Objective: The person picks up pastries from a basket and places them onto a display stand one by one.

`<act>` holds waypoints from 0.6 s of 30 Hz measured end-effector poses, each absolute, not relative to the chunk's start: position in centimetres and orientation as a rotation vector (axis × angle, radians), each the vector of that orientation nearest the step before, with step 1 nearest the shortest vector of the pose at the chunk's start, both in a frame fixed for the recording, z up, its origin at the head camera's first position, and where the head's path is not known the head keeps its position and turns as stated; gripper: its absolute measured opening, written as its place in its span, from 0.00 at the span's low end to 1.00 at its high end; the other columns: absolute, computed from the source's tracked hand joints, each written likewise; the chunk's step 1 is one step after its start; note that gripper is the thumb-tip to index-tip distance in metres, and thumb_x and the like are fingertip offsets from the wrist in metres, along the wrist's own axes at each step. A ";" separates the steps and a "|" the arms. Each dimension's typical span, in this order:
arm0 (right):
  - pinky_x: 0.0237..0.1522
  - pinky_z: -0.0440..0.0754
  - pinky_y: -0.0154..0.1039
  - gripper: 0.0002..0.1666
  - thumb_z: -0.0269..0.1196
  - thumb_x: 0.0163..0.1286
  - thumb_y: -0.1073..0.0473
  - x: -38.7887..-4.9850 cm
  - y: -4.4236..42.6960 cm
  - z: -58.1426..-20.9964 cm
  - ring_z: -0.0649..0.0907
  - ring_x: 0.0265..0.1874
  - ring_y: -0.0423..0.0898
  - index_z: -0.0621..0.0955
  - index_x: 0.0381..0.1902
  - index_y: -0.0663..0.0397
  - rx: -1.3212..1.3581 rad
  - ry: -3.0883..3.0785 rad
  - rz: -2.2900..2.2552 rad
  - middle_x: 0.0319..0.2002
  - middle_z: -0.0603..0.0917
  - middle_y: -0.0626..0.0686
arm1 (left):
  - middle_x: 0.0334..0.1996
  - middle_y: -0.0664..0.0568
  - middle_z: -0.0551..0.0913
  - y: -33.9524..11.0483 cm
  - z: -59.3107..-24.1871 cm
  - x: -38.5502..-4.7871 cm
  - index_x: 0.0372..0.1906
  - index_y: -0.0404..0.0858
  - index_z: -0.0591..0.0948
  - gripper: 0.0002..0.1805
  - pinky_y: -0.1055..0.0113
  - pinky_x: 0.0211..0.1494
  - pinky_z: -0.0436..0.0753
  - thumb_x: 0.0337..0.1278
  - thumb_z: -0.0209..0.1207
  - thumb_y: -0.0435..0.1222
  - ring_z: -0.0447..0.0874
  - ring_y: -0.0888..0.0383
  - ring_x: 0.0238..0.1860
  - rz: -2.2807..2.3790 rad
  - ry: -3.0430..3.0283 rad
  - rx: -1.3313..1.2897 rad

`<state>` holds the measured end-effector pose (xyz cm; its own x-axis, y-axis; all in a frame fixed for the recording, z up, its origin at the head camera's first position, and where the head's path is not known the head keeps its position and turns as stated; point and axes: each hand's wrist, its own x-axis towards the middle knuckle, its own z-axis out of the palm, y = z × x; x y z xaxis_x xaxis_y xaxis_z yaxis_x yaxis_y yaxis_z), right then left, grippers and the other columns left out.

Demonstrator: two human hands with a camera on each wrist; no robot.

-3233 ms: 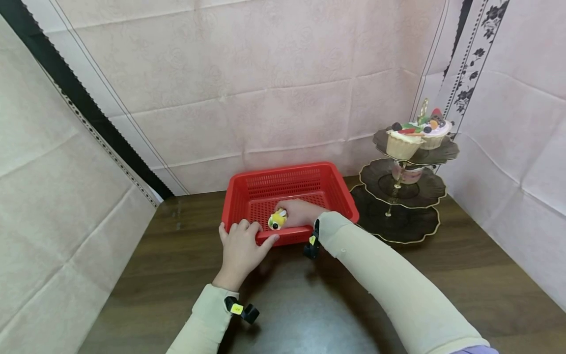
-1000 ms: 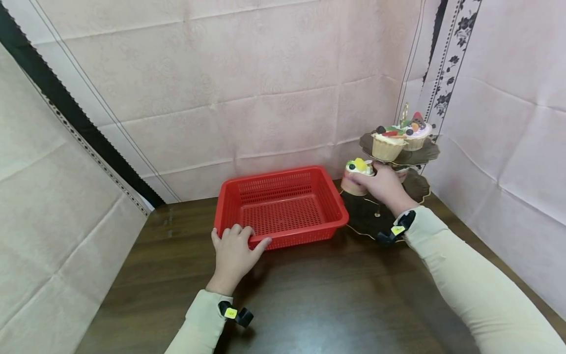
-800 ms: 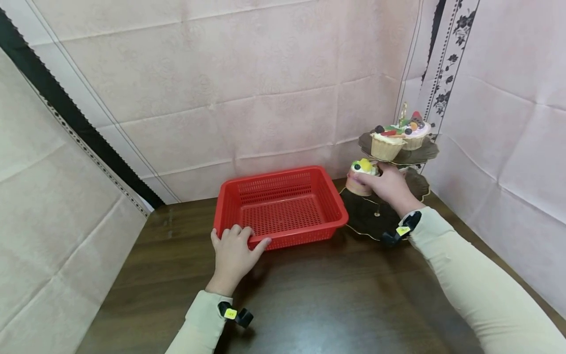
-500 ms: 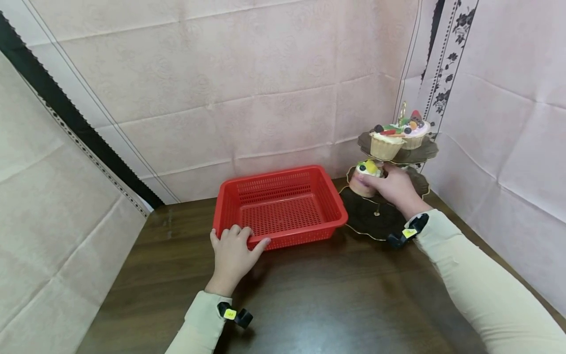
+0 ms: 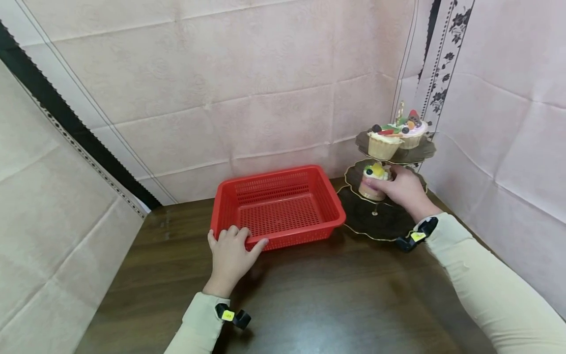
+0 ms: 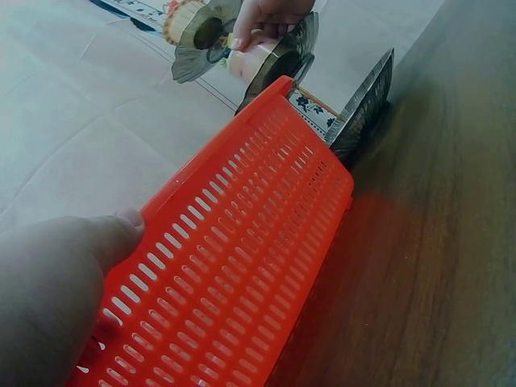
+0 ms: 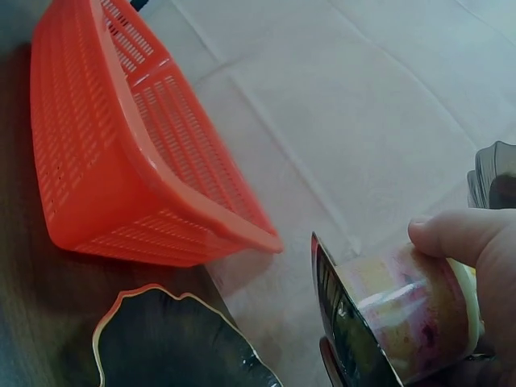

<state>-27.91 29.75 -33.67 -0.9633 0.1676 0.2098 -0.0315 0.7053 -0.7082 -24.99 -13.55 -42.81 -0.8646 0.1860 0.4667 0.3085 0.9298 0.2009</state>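
Observation:
My right hand point(image 5: 408, 191) grips a small cake point(image 5: 370, 189) with a pink-and-cream side, white cream and a yellow topping. The cake stands over the middle tier point(image 5: 353, 179) of a dark, gold-edged three-tier cake stand. In the right wrist view the cake's base point(image 7: 411, 310) appears to meet the tier plate point(image 7: 355, 322). My left hand point(image 5: 231, 258) holds the near-left rim of a red plastic basket point(image 5: 305, 238), fingers over the edge and thumb on the outside. No item shows inside the basket.
Two cupcakes point(image 5: 383, 146) with fruit toppings sit on the top tier point(image 5: 409, 155). The bottom tier point(image 5: 371, 223) stands just right of the basket. Pale cloth walls point(image 5: 274, 98) close off the back and sides of the wooden table point(image 5: 309, 295).
My right hand has carried the cake from the basket to the stand, then moved it slightly right and down over the middle tier. My left hand stays on the basket rim.

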 end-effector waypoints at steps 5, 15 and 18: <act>0.64 0.69 0.63 0.53 0.67 0.63 0.31 -28.0 29.9 -33.7 0.74 0.61 0.66 0.68 0.69 0.68 -0.100 -2.649 1.099 0.64 0.74 0.72 | 0.36 0.48 0.80 -13.6 -42.7 -24.9 0.36 0.43 0.82 0.27 0.26 0.67 0.50 0.58 0.60 0.64 0.76 0.45 0.41 -0.379 -2.644 -0.349; 0.62 0.71 0.63 0.53 0.67 0.63 0.32 -27.7 30.1 -33.8 0.76 0.59 0.66 0.67 0.66 0.70 -0.124 -2.640 1.072 0.61 0.75 0.71 | 0.36 0.47 0.80 -13.8 -42.5 -24.9 0.36 0.43 0.83 0.27 0.26 0.67 0.50 0.58 0.61 0.64 0.77 0.45 0.41 -0.371 -2.634 -0.351; 0.61 0.71 0.63 0.54 0.67 0.63 0.31 -27.6 30.1 -33.7 0.75 0.59 0.66 0.66 0.67 0.70 -0.138 -2.645 1.080 0.60 0.75 0.71 | 0.36 0.47 0.80 -13.7 -42.5 -24.9 0.36 0.43 0.82 0.27 0.25 0.67 0.50 0.58 0.60 0.64 0.76 0.45 0.41 -0.372 -2.635 -0.359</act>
<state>-27.60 30.13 -33.73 -0.9562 0.1921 0.2210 -0.0176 0.7159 -0.6980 -24.94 -13.73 -42.54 -0.8636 0.1879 0.4679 0.3101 0.9297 0.1989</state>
